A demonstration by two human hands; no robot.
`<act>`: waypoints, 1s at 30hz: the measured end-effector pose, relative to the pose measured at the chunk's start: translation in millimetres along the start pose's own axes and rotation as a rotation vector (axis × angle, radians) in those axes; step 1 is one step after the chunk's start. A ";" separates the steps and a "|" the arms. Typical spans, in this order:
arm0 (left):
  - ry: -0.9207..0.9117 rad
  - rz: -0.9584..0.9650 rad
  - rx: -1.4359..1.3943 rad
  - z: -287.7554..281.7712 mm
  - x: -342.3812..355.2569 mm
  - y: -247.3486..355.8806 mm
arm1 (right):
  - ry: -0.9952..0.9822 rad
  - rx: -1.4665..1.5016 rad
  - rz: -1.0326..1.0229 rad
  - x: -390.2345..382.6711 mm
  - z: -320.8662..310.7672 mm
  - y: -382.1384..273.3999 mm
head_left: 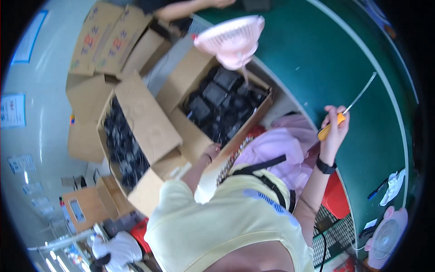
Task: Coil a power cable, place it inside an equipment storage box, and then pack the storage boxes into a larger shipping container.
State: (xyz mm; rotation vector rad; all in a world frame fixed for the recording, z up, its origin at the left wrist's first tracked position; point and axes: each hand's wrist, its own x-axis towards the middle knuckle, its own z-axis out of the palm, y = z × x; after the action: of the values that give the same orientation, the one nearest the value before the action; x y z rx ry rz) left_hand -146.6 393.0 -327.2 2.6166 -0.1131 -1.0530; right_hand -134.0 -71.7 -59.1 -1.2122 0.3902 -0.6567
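Head view, right hand point(334, 131): raised beside the green desk point(326, 59), fingers wrapped shut round the orange handle of a slim metal-shafted screwdriver point(345, 111); shaft tilted up and away, tip held over the desk surface, probably to keep the point clear of the body.
Head view, left hand point(211, 150): lowered to the near wall of the open brown cardboard box of black moulded parts point(222, 106); touching the cardboard edge or just beside it; spread of fingers cannot be told, partly hidden by the yellow sleeve.
Second box: open brown cardboard carton of dark small parts point(124, 140), just left of the first, flaps folded outward so the contents stay reachable.
Pink fan: round pink plastic fan point(233, 38) standing over the far corner of the first box, stem seemingly fixed at the desk edge, perhaps for cooling.
Surface: green desk with a curved pale edge line; white-and-pink small fan point(385, 235) and blue pen point(377, 189) near the right rim.
Room: pale floor, more flattened brown cartons point(108, 41) stacked at upper left, another person's forearm point(190, 7) at the top.
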 end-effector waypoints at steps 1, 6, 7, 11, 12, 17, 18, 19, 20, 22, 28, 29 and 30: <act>0.248 0.296 -0.073 -9.1 -1.4 28.3 | 0.038 0.010 0.024 -0.1 1.3 -1.6; 0.517 0.975 0.082 -101.0 -11.9 190.5 | 0.035 0.101 0.161 -6.6 -10.6 -16.6; 0.557 1.080 0.086 -120.0 -14.0 221.6 | 0.029 0.101 0.176 -9.8 -18.1 -21.1; 0.660 1.485 0.042 -173.2 -21.8 330.5 | 0.108 0.065 0.128 -23.0 -58.6 -41.6; 0.672 1.567 0.047 -181.4 -22.4 356.1 | 0.147 0.062 0.111 -27.1 -70.3 -47.4; 0.574 1.824 -0.042 -187.1 -34.9 477.3 | 0.393 0.004 0.028 -46.1 -125.4 -76.8; 0.511 1.829 -0.036 -183.6 -38.5 498.7 | 0.434 0.000 0.010 -47.4 -134.3 -81.6; 0.444 1.858 -0.008 -179.1 -41.6 519.3 | 0.463 -0.015 0.005 -48.0 -142.0 -85.9; 0.381 1.886 0.021 -173.7 -43.7 539.2 | 0.492 -0.027 0.001 -47.7 -149.3 -90.3; 0.291 1.911 0.127 -162.3 -45.7 574.1 | 0.527 -0.054 -0.014 -46.2 -160.4 -98.5; 0.103 1.843 0.202 -129.3 -24.3 625.9 | 0.465 -0.143 0.004 -8.6 -169.5 -113.1; 0.065 1.799 0.187 -127.3 -20.1 625.1 | 0.430 -0.154 0.015 1.4 -169.6 -114.1; 0.049 1.792 0.182 -127.1 -16.3 622.0 | 0.393 -0.156 0.013 11.3 -169.3 -113.6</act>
State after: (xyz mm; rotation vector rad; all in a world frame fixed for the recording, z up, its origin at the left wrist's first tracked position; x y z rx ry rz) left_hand -43.5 -159.3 -31.4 1.4699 -2.0137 -0.2167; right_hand -256.7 -225.5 -4.9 -1.2250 0.7883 -0.8682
